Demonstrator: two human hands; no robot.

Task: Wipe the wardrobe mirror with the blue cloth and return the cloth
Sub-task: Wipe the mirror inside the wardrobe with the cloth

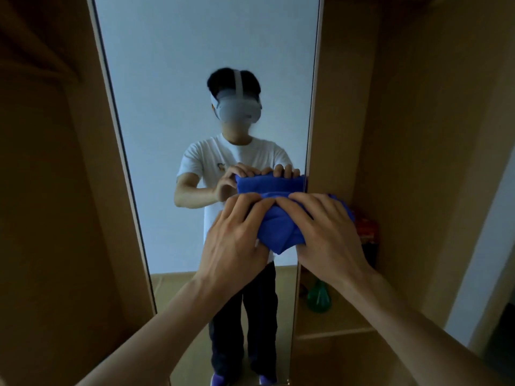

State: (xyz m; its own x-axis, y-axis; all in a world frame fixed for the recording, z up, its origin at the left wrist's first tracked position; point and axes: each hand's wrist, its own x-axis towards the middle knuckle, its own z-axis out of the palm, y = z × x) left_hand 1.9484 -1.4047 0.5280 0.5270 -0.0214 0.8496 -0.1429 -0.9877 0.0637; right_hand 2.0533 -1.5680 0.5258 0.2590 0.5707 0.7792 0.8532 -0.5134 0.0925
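The cloth [276,227] sits between my left hand [237,235] and right hand [328,232], before the mirror [195,51]; a shelf [334,327] with a bottle [318,298] lies right.

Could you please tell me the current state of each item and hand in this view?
Tall wardrobe mirror: upright, glass intact.
Blue fabric cloth: bunched, pressed against the mirror near its right edge.
Left hand: fingers grip the cloth.
Right hand: fingers grip the cloth.
Green bottle: upright on the wooden shelf to the right.

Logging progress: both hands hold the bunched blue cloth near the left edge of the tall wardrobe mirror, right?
No. The head view shows the left hand and right hand holding the bunched blue cloth near the right edge of the tall wardrobe mirror, not the left.
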